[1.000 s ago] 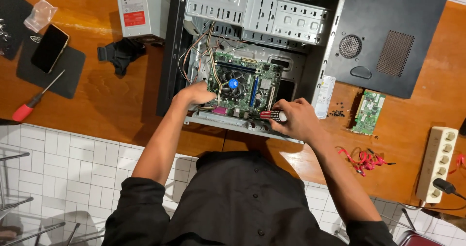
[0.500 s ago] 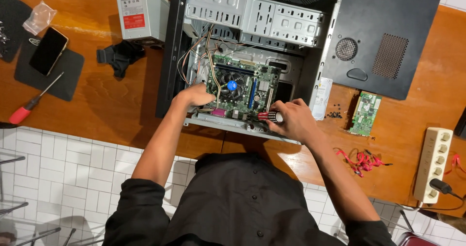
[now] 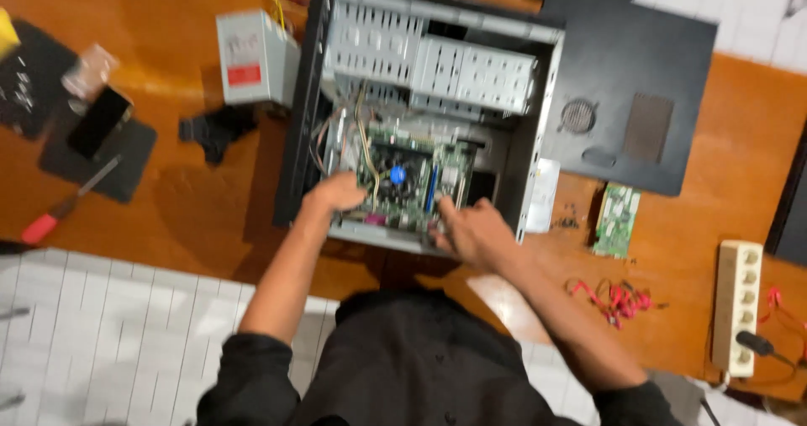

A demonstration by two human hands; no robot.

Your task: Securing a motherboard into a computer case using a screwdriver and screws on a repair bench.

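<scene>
Currently both hands are inside the open black desktop computer case (image 3: 296,140) lying on its side on the orange-brown wooden table (image 3: 168,207). Left hand (image 3: 334,194) rests on the near-left edge of the green motherboard (image 3: 412,182), fingers curled loosely on the board's edge; can't tell whether it grips anything. Right hand (image 3: 471,231) sits at the near-right corner of the board by the case's lower rim, fingers bent down; frame is blurred, can't tell what, if anything, it holds. Motherboard lies flat in the case's lower half, round blue-centred cooler (image 3: 397,176) in the middle, grey metal drive cage (image 3: 437,65) above it.

Around it: grey boxy power supply unit (image 3: 252,56) just left of the case, black flat side panel (image 3: 630,107) to the right, small green circuit card (image 3: 617,220) near the panel's lower edge, red twist ties (image 3: 618,298) below that, white power strip (image 3: 736,304) far right. Left side: red-handled screwdriver (image 3: 67,207) and dark phone (image 3: 97,122) on a black mat (image 3: 126,161).
</scene>
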